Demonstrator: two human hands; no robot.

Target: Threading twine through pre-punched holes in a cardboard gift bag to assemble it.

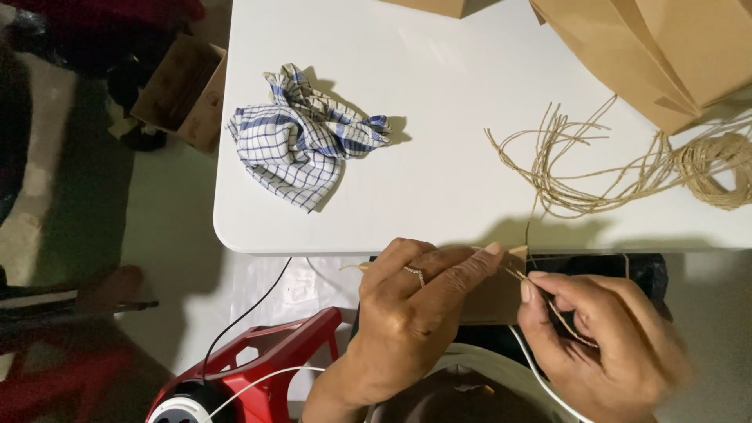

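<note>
My left hand (411,313) grips a small brown paper bag (489,298) held just below the white table's near edge (329,239). A ring sits on one of its fingers. My right hand (599,345) pinches a strand of tan twine (548,301) at the bag's top corner. The twine runs up from there onto the table, where several loose strands (576,168) lie in loops and lead to a coiled bundle of twine (717,164) at the right edge.
A crumpled blue-and-white checked cloth (301,141) lies on the table's left part. Folded brown paper bags (658,47) are stacked at the top right. A red stool (258,364) with cables and a cardboard box (184,90) are on the floor.
</note>
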